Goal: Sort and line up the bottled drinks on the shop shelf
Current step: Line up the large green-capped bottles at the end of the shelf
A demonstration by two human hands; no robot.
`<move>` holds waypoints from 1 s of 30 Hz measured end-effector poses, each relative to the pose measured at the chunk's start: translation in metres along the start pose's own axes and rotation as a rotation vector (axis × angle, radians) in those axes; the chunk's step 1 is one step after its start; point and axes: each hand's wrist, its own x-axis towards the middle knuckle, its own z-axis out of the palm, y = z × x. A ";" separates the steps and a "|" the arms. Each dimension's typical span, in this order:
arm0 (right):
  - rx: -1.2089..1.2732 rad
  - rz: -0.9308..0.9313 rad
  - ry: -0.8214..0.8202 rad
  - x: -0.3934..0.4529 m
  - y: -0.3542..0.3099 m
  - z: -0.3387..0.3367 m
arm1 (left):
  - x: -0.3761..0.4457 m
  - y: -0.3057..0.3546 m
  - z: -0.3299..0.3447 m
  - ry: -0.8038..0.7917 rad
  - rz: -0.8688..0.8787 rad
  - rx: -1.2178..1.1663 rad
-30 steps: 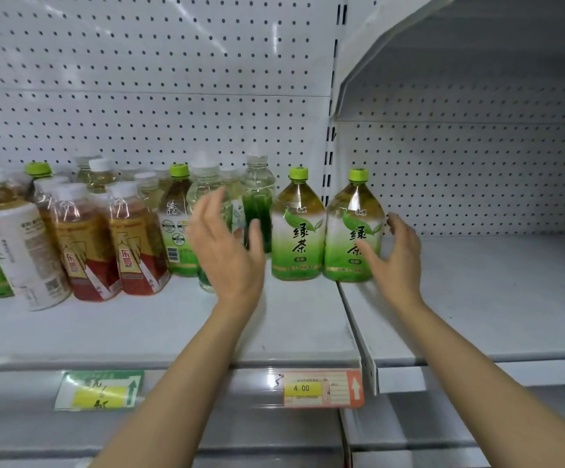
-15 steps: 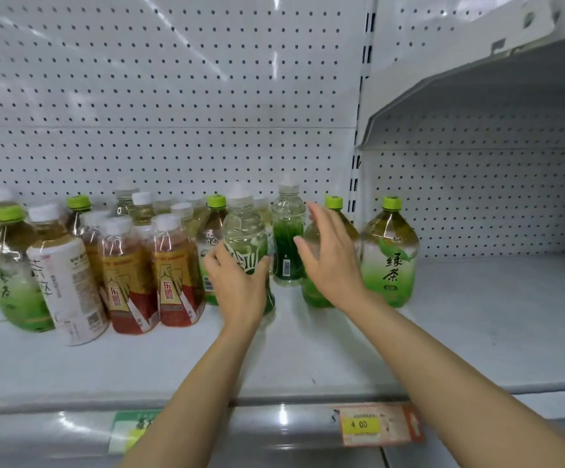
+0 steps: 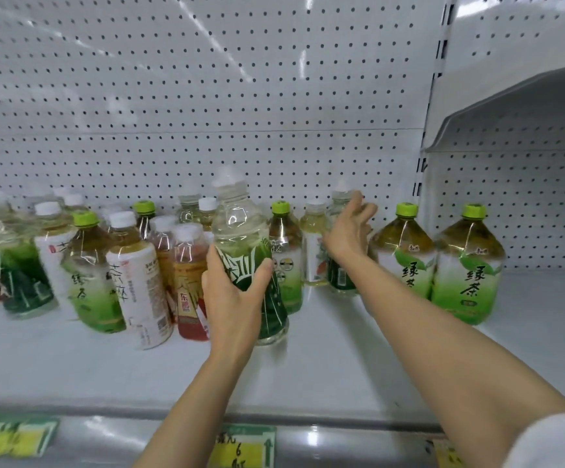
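Far-left bottles blur together, uncountable; left hand clasps a clear dark-green-labelled bottle on the shelf; right hand, fingers spread, partly hides another; two big green tea bottles stand rightmost.

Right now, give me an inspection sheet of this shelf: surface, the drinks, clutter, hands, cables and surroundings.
Surface: white metal shelf, front strip bare.
Job's things: clear plastic bottle with dark green label pulled forward; two large green-capped green tea bottles side by side at right; mixed tea bottles crowded at left, unsorted.
Clutter: nothing seen.
Grippers: left hand wrapped round the dark-label bottle; right hand open, reaching at a back bottle.
Cables: nothing seen.
Surroundings: white pegboard back panel; yellow and green price tags below.
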 end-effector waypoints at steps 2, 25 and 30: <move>-0.003 -0.043 0.034 0.000 0.006 0.003 | -0.001 -0.003 -0.009 0.016 -0.012 -0.003; 0.707 -0.528 0.013 -0.178 -0.070 -0.043 | -0.045 0.024 -0.110 0.348 -0.004 0.137; 0.726 -0.536 -0.066 -0.219 -0.105 -0.014 | -0.038 0.009 -0.171 0.381 0.006 0.168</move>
